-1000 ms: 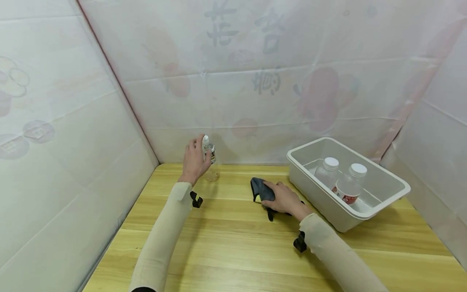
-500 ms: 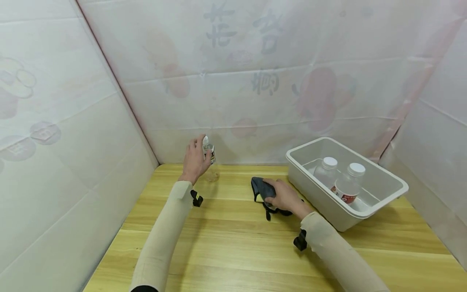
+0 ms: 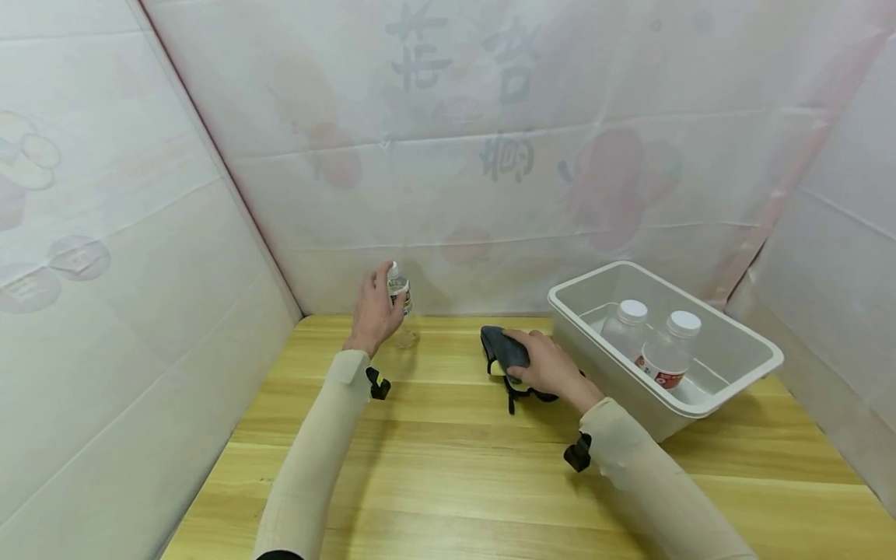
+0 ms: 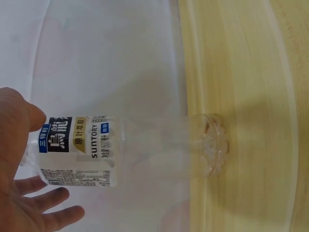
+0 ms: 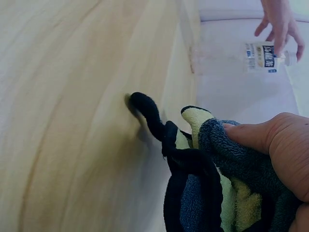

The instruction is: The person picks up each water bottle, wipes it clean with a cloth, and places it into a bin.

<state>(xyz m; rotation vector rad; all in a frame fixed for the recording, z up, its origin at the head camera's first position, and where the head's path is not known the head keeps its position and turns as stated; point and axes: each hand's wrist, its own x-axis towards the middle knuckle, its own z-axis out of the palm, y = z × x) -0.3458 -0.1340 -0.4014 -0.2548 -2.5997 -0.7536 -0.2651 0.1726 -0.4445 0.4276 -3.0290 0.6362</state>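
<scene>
A clear plastic bottle [image 3: 400,289] with a white cap and a printed label [image 4: 79,151] stands upright near the back wall. My left hand [image 3: 375,311] grips its upper part, thumb on the label side and fingers round the far side. The bottle's base [image 4: 212,145] is at the tabletop. To the right, my right hand [image 3: 549,365] pinches a bunched cleaning cloth [image 3: 505,354], blue-grey and pale yellow with black edging. In the right wrist view the thumb presses on the cloth [image 5: 227,150] and a black edge strip hangs loose close over the table.
A white plastic bin [image 3: 609,381] stands right of the right hand, holding two clear bottles [image 3: 668,354] with white caps. Printed white sheets [image 3: 448,194] wall the wooden table [image 3: 420,474] at the back and sides.
My right hand has moved the cloth slightly away from me, and its hanging edge has shifted a little. The left hand stays on the bottle.
</scene>
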